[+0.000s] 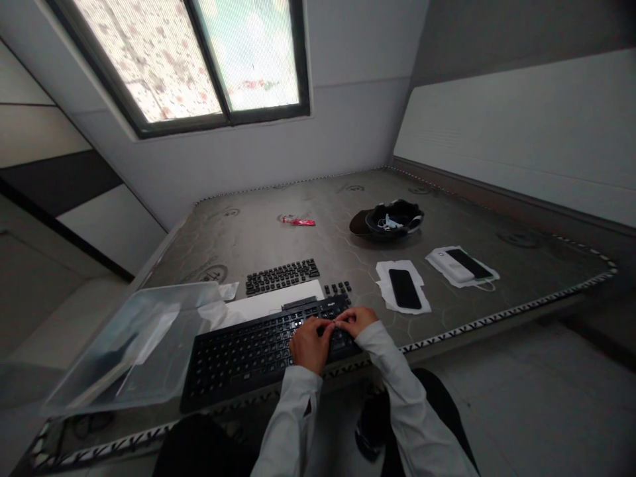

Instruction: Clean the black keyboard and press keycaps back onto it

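Observation:
A black keyboard (238,354) with its keycaps off lies along the front edge of the mattress. Above its right end, my left hand (312,343) and my right hand (356,320) meet with fingertips pinched together. Whatever they pinch is too small to make out. Behind the keyboard is a white sheet (268,301), partly covered by it. Loose black keycaps (283,275) stand in rows beyond the sheet, and a smaller group of keycaps (338,288) sits just past my right hand.
At the left stands a clear plastic bin (163,351) with papers inside. A phone (405,289) rests on a white cloth to the right, near a second phone (468,263) beside a white device. Farther back are a dark cap (392,222) and a red screwdriver-like item (299,221).

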Motion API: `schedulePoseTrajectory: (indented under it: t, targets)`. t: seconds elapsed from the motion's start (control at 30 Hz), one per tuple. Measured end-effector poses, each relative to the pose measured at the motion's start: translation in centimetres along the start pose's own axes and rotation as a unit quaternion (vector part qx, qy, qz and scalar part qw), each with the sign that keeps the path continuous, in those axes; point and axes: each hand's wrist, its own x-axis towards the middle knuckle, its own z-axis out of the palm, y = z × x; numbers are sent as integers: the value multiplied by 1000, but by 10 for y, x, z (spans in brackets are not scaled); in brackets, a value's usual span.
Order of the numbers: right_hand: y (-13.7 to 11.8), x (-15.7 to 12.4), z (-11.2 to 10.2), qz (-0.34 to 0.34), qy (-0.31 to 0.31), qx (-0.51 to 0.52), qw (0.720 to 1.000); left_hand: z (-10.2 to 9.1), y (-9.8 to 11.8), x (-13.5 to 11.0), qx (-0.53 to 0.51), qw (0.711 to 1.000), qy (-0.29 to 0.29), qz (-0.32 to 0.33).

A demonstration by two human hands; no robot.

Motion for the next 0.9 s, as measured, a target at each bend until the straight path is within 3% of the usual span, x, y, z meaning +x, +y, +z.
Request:
schedulePoseTrajectory:
  t: [0.23, 0.63, 0.8, 0.9]
  targets:
    - [-1, 2, 1, 17, -18, 4, 1000, 2, -3, 0, 7, 1000, -10, 5]
    - [7, 1, 5, -2, -14, 21, 1000, 12, -10, -4, -16, 999, 34, 32]
    - [2, 0, -2, -18, 35, 15, 999, 17, -15, -4, -35, 997, 62, 32]
    - [-4, -2, -4, -32, 25, -21, 999, 16, -14, -5, -31, 997, 63, 39]
